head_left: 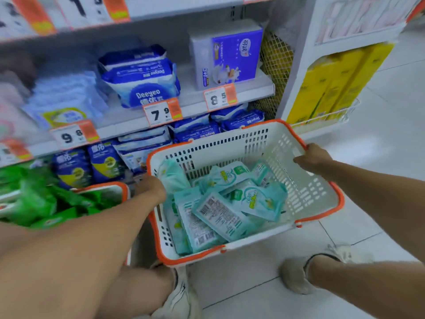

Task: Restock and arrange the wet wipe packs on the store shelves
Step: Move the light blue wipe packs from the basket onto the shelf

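Note:
A white plastic basket with an orange rim (305,194) hangs above the floor in front of the shelves. Several teal wet wipe packs (227,203) lie loose inside it. My left hand (150,188) grips the basket's left rim, its fingers hidden behind the edge. On the far right rim my right hand (312,157) curls over the orange edge. Blue and white wipe packs (140,81) stand on the middle shelf, and more blue packs (195,131) lie on the shelf below.
A second orange-rimmed basket (108,192) with green packs (36,203) sits at the lower left. A purple tissue box (232,54) stands on the middle shelf's right. Yellow boxes (333,88) fill a wire rack on the shelf end. My feet stand on the tiled floor (253,295).

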### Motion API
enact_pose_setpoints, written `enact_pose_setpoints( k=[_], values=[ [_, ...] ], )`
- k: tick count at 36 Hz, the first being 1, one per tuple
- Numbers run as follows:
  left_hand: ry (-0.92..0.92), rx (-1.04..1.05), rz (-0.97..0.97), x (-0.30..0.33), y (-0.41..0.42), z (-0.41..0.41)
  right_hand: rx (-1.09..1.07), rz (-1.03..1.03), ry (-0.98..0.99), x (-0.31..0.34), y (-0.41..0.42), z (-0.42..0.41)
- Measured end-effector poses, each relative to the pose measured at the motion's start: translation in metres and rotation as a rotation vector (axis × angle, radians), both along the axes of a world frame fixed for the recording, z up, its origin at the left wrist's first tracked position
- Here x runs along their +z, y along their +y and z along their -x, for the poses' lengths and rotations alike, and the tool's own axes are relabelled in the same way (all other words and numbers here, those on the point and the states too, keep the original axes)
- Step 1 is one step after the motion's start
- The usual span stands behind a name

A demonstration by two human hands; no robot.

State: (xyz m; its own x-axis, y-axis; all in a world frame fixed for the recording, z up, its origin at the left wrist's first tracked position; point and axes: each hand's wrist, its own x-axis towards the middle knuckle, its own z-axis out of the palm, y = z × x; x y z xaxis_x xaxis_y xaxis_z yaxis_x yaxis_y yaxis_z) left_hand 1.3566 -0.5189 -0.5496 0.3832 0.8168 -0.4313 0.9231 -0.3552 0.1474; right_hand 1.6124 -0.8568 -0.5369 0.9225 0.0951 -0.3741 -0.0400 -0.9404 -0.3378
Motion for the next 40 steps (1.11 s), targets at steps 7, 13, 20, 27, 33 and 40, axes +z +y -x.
enact_pose_setpoints(
  k=[7, 13, 20, 27, 33, 40],
  values=[
    [-0.096, -0.029, 0.189, 0.036, 0.014, 0.035, 0.07, -0.016, 0.141, 0.02, 0.035, 0.039],
    [-0.108, 0.05, 0.062, 0.01, 0.024, 0.036, 0.317, 0.222, 0.33, 0.05, 0.052, 0.051],
    [0.035, -0.871, 0.105, 0.083, -0.012, -0.03, 0.681, 0.172, 0.088, 0.033, 0.131, 0.105],
    [0.18, -1.033, 0.242, 0.13, -0.057, -0.042, 0.634, 0.162, 0.185, -0.017, 0.141, 0.173],
    [0.195, -0.93, 0.126, 0.054, -0.048, -0.016, 0.543, 0.116, 0.137, -0.032, 0.135, 0.15],
    [0.336, -0.874, 0.228, 0.004, -0.022, -0.042, 0.264, 0.144, 0.065, -0.033, 0.106, 0.076]
  ],
)
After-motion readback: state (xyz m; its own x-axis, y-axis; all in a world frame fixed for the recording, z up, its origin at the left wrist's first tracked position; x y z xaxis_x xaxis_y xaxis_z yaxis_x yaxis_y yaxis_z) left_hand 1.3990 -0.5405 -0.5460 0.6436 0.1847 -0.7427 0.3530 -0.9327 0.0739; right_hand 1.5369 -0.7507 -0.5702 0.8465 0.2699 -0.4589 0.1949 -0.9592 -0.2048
